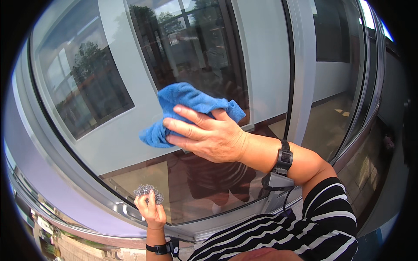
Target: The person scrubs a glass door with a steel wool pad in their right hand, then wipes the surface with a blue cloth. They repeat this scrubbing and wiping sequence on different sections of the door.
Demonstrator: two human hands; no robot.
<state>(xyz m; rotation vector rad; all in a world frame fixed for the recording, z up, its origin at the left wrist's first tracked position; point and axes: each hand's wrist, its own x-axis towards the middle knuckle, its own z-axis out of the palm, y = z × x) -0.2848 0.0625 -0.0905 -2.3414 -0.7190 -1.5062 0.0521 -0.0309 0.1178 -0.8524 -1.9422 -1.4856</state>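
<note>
My right hand [212,138] presses a blue cloth [186,98] against a large glass pane [137,143], near the middle of the view. Its fingers are spread over the bunched cloth, and a black strap with a device is on that forearm. At the lower left, my left hand [152,208] is raised with its fingers round a grey metal scouring pad [148,194]. That pad is in front of the pane's lower left corner; whether it touches the glass cannot be told. Another black strap circles the left wrist.
A metal frame [298,81] borders the pane, with another glass panel [329,78] to its right. A metal handle [125,210] sits on the lower left frame, close to my left hand. Reflections of trees and of a person cover the glass. Paving lies outside at the lower left.
</note>
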